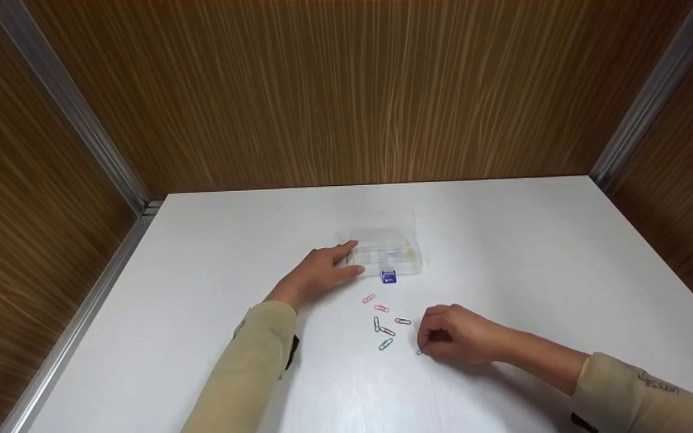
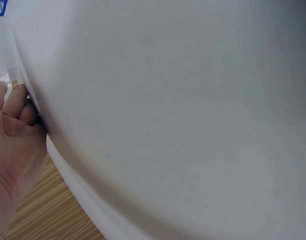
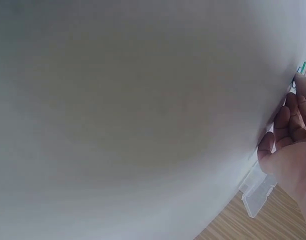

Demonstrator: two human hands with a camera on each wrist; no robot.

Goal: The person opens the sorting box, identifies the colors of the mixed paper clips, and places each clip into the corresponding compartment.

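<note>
Clear box and loose clips on white table, both hands working.

Left hand [image 1: 321,272] is resting against the box [image 1: 385,251], fingers nearly straight, thumb touching its left end. Right hand [image 1: 456,334] is curling its fingers onto a green clip [image 1: 420,351] at the fingertips. Six more clips [image 1: 385,321] are lying between box and right hand on the table [image 1: 539,252].

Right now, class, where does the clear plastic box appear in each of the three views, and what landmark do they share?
Head: clear plastic box sits at table centre, the left hand touching its left end.
Left wrist: its edge shows at far left, by the fingers.
Right wrist: lower right, beyond the right hand.
Shared landmark: the white table.
</note>
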